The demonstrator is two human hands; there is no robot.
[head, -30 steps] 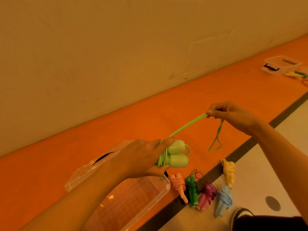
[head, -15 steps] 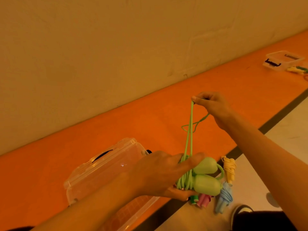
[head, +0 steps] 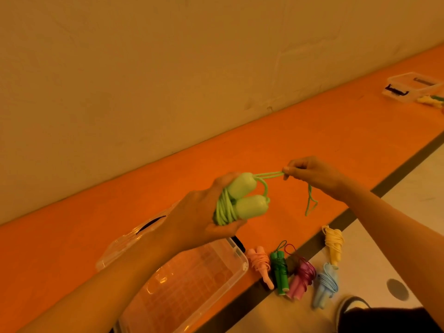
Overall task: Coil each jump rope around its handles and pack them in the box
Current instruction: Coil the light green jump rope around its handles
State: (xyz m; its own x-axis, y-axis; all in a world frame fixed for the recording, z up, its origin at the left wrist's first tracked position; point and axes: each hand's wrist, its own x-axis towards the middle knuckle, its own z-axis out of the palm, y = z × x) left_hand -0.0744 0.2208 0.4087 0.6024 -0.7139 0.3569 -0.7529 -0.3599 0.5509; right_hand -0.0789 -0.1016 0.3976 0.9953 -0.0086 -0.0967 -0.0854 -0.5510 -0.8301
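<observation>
My left hand (head: 204, 219) grips the two pale green handles (head: 247, 200) of a jump rope, with several turns of green cord wound around them. My right hand (head: 310, 174) pinches the doubled green cord (head: 269, 175) to the right of the handles, pulled taut; a short loop (head: 311, 203) hangs from that hand. Below my left hand sits the open clear plastic box (head: 192, 282) on the orange floor. Coiled ropes lie to its right: pink (head: 260, 264), dark green (head: 280, 270), magenta (head: 300, 277), light blue (head: 325, 283), yellow (head: 334, 243).
A wall runs along the far side of the orange floor strip (head: 312, 131). A second clear box (head: 408, 87) with ropes beside it sits far right. A shoe (head: 350, 308) shows at the bottom right on the pale floor.
My left hand has lifted and turned the handles. My right hand swung the cord from above the handles down to their right side, wrapping another turn; the free length is shorter.
</observation>
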